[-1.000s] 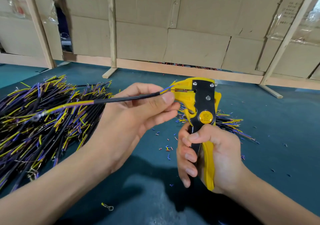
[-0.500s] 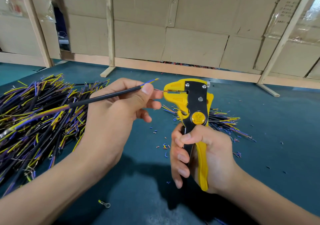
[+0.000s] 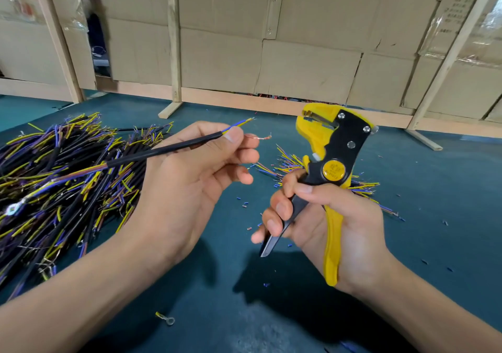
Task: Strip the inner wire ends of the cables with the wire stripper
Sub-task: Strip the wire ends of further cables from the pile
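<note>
We pinch the cable (image 3: 163,150) in our left hand (image 3: 190,184), above the counter (image 3: 434,217); right hand (image 3: 334,222) grips the wire stripper (image 3: 330,162), just apart. Risk: loose copper strands fraying, or misfeeding into the jaws.

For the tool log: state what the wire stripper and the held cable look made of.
Wire stripper: matte yellow plastic body, black plates with shiny rivets, probably metal. Cable: smooth black sheath, likely rubber or PVC, over blue and yellow insulated wires; one bared end glints coppery.
</note>
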`<state>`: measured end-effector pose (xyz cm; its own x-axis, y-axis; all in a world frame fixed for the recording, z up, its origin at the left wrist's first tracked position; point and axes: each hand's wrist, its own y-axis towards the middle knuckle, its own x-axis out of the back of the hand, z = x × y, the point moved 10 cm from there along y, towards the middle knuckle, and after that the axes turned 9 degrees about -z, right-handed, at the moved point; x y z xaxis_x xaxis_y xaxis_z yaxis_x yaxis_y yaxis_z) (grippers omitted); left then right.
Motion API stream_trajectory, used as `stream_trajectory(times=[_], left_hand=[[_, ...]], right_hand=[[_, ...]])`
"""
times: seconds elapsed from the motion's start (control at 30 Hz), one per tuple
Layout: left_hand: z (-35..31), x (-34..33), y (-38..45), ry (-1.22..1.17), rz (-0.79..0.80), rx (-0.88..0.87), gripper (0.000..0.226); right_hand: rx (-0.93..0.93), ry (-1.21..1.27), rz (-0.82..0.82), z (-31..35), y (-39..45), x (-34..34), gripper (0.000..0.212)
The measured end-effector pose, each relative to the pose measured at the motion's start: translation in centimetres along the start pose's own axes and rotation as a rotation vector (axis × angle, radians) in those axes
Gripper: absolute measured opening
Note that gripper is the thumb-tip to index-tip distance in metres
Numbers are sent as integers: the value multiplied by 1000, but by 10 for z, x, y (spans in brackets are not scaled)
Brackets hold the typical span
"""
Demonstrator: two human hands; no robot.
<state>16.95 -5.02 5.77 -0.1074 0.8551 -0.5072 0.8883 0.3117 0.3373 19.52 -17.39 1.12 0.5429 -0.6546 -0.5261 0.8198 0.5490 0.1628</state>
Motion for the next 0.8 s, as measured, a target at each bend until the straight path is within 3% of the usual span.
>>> stream_trajectory(times=[0.2,0.37,0.53,0.8], left_hand=[[0,-8,-4,-27,74,-7,8],[2,-13,-7,3,136,15,5],[17,-28,-15,109,314,130,6],[30,-32,-23,153,379,200,18]], right_hand=[[72,-54,1,6,-7,-4,5],[114,-84,-33,13,-11,-2,12],[129,-142,-133,20,-7,9,26],[180,-288,34,28,-12,-6,14]])
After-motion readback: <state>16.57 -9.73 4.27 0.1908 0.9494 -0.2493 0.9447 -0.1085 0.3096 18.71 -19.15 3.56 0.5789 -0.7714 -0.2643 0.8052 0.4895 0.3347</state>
